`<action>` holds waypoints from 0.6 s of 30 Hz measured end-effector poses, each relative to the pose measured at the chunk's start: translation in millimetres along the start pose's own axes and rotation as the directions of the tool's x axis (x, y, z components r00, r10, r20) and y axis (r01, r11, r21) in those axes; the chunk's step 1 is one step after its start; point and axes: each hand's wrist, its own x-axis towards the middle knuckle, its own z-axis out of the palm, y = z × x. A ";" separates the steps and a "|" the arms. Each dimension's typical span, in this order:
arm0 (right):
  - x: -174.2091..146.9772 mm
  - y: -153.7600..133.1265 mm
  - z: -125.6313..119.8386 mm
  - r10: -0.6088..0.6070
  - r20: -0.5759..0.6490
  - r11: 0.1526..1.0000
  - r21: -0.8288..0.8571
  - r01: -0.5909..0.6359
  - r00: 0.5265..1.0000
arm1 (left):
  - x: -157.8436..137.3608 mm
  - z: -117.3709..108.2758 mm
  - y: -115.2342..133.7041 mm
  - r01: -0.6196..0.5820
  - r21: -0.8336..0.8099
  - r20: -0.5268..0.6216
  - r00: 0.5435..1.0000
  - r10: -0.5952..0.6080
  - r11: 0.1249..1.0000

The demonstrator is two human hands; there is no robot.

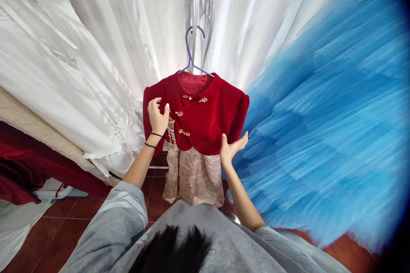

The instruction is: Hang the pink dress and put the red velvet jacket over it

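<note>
Both left hand (158, 119) and right hand (228, 151), loosely spread, gripping nothing (contact couldn't be judged), were at opposite sides of the red jacket (209, 123), hung, presumably for easy reach, on a purple hanger (191, 59).

Readable text or labels — none.

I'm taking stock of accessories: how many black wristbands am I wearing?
2: one black wristband nearer the left hand, the other farther up that forearm. The gray sleeves could hide more.

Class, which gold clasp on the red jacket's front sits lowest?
The clasp nearest the bottom edge of the red jacket; the others sit higher.
</note>
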 end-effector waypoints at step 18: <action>181.3 -71.9 -27.1 -0.536 -0.096 0.834 0.091 0.544 0.839 | 62.6 -35.3 -92.9 -0.051 0.052 -0.045 0.998 0.053 0.997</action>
